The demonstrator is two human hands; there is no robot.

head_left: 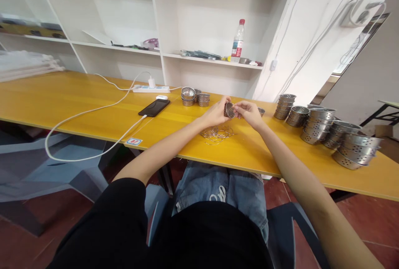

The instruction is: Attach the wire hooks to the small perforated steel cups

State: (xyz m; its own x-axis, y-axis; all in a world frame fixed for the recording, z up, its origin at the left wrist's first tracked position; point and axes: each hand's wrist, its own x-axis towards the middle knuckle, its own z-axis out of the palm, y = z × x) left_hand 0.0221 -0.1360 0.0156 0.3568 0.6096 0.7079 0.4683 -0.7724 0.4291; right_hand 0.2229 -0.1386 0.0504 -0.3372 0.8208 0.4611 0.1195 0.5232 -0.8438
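Observation:
My left hand is closed around a small perforated metal cup, its round opening tipped toward me. At the right rim of this cup, the fingertips of my right hand are pinched together; whatever is between them is too small to make out. Below both hands, a loose tangle of thin metal wire pieces lies on the yellow table. Just past my right hand, another perforated cup is partly hidden by that hand.
Stacks of perforated cups stand along the right side, and a smaller group sits at the back. To the left lie a phone with a white cable and a power strip. White shelving borders the rear edge.

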